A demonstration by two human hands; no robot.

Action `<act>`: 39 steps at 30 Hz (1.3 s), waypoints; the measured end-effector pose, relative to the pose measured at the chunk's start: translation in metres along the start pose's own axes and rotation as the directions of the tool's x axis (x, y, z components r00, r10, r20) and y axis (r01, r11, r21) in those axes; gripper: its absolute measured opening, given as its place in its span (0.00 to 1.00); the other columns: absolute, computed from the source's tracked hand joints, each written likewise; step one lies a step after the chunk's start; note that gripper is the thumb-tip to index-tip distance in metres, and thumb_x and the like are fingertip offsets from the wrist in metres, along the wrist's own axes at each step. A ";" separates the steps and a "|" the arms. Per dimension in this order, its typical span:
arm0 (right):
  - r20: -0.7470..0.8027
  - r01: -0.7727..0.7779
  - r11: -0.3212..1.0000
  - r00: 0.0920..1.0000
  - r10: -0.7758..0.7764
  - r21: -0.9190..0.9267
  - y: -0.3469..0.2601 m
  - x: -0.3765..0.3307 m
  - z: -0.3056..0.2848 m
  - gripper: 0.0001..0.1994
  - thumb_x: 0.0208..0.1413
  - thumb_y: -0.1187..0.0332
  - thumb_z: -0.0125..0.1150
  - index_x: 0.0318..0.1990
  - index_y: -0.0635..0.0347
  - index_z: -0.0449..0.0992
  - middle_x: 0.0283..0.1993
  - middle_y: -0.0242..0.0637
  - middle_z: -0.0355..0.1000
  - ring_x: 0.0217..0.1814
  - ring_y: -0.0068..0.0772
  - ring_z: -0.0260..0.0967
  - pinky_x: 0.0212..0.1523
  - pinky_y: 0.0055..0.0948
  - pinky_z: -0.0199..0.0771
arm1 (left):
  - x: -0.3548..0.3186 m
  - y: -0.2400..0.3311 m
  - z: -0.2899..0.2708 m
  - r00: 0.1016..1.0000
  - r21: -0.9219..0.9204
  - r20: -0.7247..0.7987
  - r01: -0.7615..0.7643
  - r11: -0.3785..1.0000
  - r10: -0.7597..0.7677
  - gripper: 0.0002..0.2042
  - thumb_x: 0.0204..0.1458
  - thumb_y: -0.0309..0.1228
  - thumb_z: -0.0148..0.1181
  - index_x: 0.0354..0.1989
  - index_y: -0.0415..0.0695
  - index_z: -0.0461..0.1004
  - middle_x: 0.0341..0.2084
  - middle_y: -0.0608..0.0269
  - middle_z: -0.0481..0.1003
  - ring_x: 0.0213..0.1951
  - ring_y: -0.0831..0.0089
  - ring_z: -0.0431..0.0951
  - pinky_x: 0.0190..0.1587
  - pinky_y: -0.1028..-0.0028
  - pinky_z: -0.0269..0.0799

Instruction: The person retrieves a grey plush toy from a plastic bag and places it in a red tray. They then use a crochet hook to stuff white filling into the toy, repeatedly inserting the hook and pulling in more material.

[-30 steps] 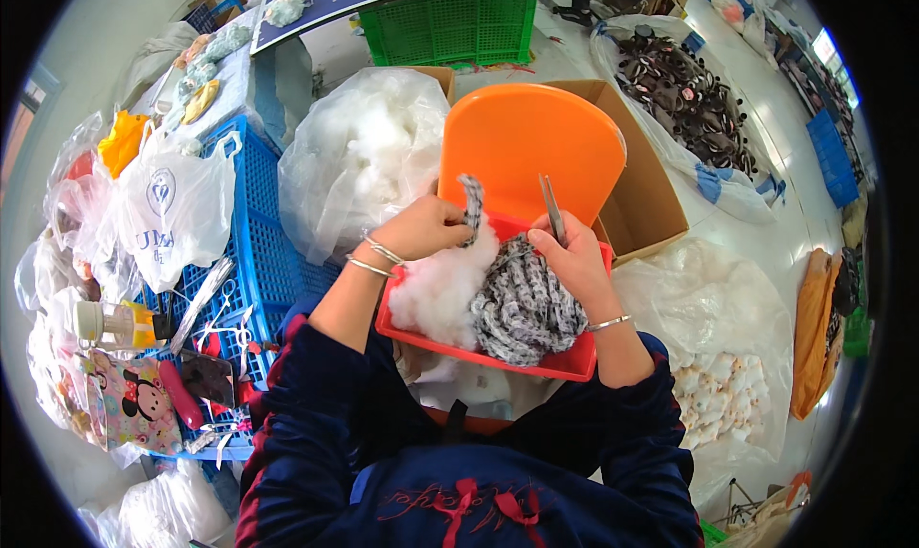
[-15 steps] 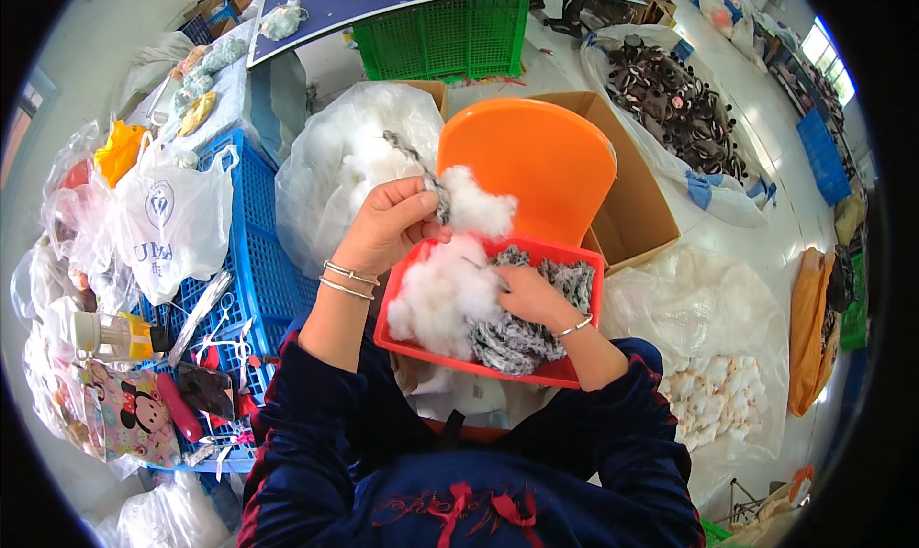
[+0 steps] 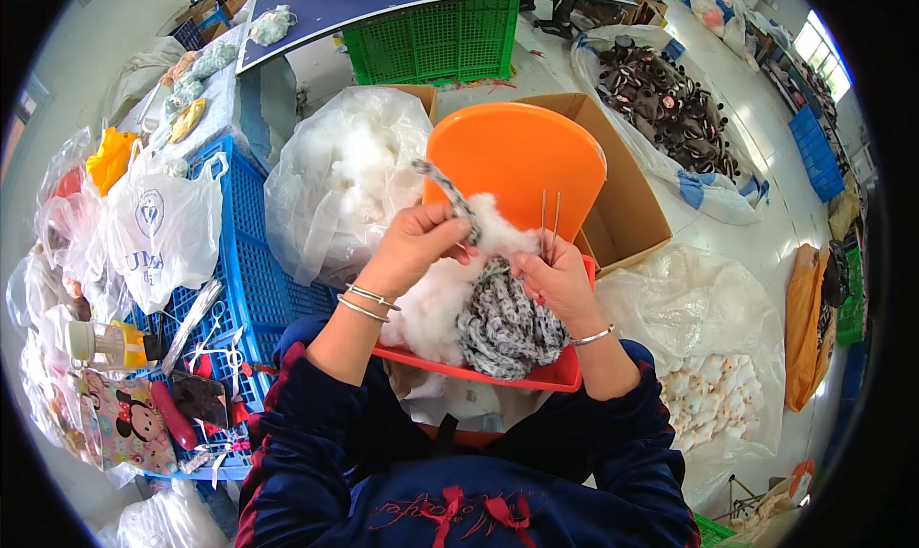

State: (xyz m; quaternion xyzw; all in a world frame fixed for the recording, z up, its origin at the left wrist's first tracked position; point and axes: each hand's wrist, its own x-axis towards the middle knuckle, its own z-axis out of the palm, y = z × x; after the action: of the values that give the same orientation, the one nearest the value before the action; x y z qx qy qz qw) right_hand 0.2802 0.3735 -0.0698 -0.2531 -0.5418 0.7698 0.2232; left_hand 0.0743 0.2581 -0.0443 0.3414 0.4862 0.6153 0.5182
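My left hand [image 3: 412, 246] pinches a narrow grey-and-white knitted strip [image 3: 442, 178], its free end pointing up and left. My right hand [image 3: 563, 285] is closed around metal tweezers [image 3: 544, 208], whose two thin prongs point upward and stand apart. Between and below the hands, a red plastic tray [image 3: 546, 378] rests at my lap. Fluffy white stuffing [image 3: 421, 311] fills its left part. Beside that lies a heap of speckled grey knitted pieces [image 3: 507, 328]. More stuffing shows behind the strip, against the orange stool seat [image 3: 517, 160].
A clear bag of stuffing [image 3: 349, 165] stands far left of the tray. At my left are blue crates [image 3: 251, 261] with scissors [image 3: 230, 357]. An open cardboard box [image 3: 627, 203] sits behind right. A plastic sheet with small white pieces [image 3: 716, 400] lies at my right.
My right hand has risen out of the tray with the tweezers, now prongs up, beside my left hand. My left hand has moved slightly right and down with the strip.
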 end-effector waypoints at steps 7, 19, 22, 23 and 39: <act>-0.068 0.097 0.983 0.992 -0.108 -0.153 -0.012 -0.007 -0.015 0.07 0.64 0.69 0.50 0.44 0.63 0.69 0.30 0.28 0.69 0.23 0.11 0.56 0.24 0.16 0.59 | 0.001 0.000 0.006 0.999 0.160 0.037 -0.012 0.987 0.006 0.07 0.59 0.28 0.57 0.37 0.37 0.77 0.29 0.69 0.77 0.30 0.81 0.77 0.38 0.79 0.73; 0.121 0.321 0.535 0.919 -0.375 -0.781 -0.027 -0.014 -0.009 0.07 0.55 0.72 0.62 0.40 0.65 0.75 0.32 0.39 0.70 0.26 0.31 0.69 0.30 0.28 0.68 | 0.003 -0.018 0.000 0.999 0.453 0.011 -0.050 0.890 0.051 0.09 0.54 0.30 0.60 0.27 0.38 0.72 0.20 0.76 0.67 0.25 0.89 0.62 0.27 0.81 0.62; 0.128 0.350 0.522 0.902 -0.412 -0.778 -0.020 -0.012 -0.009 0.06 0.55 0.73 0.62 0.39 0.64 0.75 0.30 0.38 0.70 0.26 0.30 0.69 0.29 0.28 0.68 | 0.003 -0.013 0.007 0.999 0.405 0.049 -0.012 0.914 -0.009 0.09 0.54 0.30 0.60 0.26 0.39 0.72 0.19 0.76 0.67 0.25 0.88 0.64 0.27 0.80 0.63; 0.129 0.364 0.507 0.889 -0.439 -0.782 -0.016 -0.010 -0.011 0.06 0.56 0.73 0.62 0.38 0.64 0.75 0.29 0.37 0.70 0.26 0.29 0.68 0.29 0.27 0.67 | 0.002 -0.012 0.010 0.999 0.352 0.044 -0.027 0.936 0.013 0.09 0.55 0.30 0.60 0.26 0.39 0.72 0.19 0.76 0.67 0.24 0.88 0.65 0.26 0.80 0.62; 0.091 0.353 0.677 0.916 -0.391 -0.646 -0.020 -0.014 -0.003 0.05 0.57 0.74 0.62 0.34 0.65 0.72 0.24 0.34 0.67 0.23 0.24 0.61 0.25 0.25 0.61 | 0.001 -0.005 0.021 0.985 -0.018 -0.171 -0.005 1.000 0.002 0.10 0.59 0.30 0.60 0.26 0.41 0.72 0.20 0.65 0.74 0.19 0.80 0.70 0.22 0.79 0.65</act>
State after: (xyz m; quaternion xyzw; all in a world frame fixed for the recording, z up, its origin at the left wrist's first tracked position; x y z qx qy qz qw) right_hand 0.2939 0.3734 -0.0496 -0.2202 -0.8082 0.4643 0.2876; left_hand 0.0947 0.2638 -0.0426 0.2835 0.5225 0.6477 0.4765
